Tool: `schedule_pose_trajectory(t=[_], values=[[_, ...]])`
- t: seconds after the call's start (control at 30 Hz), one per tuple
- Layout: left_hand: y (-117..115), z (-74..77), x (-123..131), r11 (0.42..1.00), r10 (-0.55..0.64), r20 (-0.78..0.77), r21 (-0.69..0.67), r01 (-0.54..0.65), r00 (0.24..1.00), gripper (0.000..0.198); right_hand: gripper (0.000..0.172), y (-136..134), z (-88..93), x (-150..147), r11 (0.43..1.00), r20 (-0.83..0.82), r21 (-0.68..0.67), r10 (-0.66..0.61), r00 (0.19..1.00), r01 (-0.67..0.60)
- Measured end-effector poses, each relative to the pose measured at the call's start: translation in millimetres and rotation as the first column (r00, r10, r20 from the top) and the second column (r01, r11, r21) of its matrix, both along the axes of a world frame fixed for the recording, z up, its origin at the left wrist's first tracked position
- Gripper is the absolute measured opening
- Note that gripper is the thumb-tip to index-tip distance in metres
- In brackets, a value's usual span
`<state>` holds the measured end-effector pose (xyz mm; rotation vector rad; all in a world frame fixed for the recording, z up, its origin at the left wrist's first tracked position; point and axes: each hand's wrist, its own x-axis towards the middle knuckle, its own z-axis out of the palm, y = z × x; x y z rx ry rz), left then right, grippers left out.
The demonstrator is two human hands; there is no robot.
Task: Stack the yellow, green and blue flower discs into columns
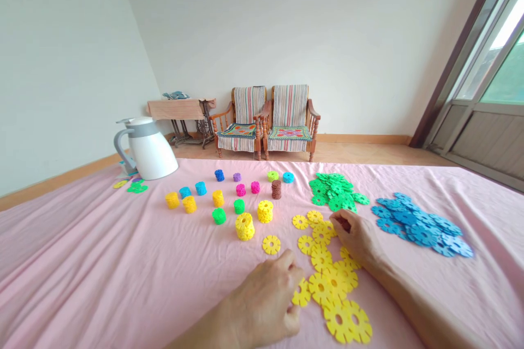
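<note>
My left hand (268, 300) is low at the middle of the cloth, fingers curled. Its thumb and forefinger close about the near and far edges of a yellow slotted snowflake disc (302, 292). My right hand (355, 237) is at the far right side of a loose spread of yellow discs (321, 256), its fingertips pinched together. What those fingertips hold, if anything, is hidden. Left of the spread, a single yellow disc (271, 245) lies flat. Beyond it stand two yellow stacks, one nearer (244, 227) and one farther (265, 211).
A green disc pile (333, 191) and a blue disc pile (417, 223) lie at the right. Several small coloured stacks, including a brown stack (276, 190), stand left of centre. A white jug (151, 152) stands at the far left on the pink cloth (123, 262). Two chairs (289, 120) are behind.
</note>
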<state>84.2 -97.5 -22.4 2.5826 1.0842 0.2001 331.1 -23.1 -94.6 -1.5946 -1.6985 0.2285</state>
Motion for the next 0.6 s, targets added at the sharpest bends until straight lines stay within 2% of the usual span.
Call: schedule_pose_trajectory(t=[0.07, 0.27, 0.6], values=[[0, 0.4, -2, 1.0, 0.002, -0.032, 0.015, -0.002, 0.999, 0.018, 0.023, -1, 2.0, -1, 1.0, 0.01, 0.004, -0.001, 1.0, 0.001], [-1, -0.4, -2, 0.999, -0.003, -0.054, 0.05, 0.006, 0.999, 0.021, 0.022, -4, 5.9, -3, 1.0, 0.037, 0.004, -0.016, 0.999, 0.016], [2, -1.5, -3, 0.998, 0.054, -0.042, 0.046, -0.052, 0.998, 0.023, 0.022, 2, -4.2, 2, 1.0, 0.019, -0.009, 0.006, 1.0, -0.006]])
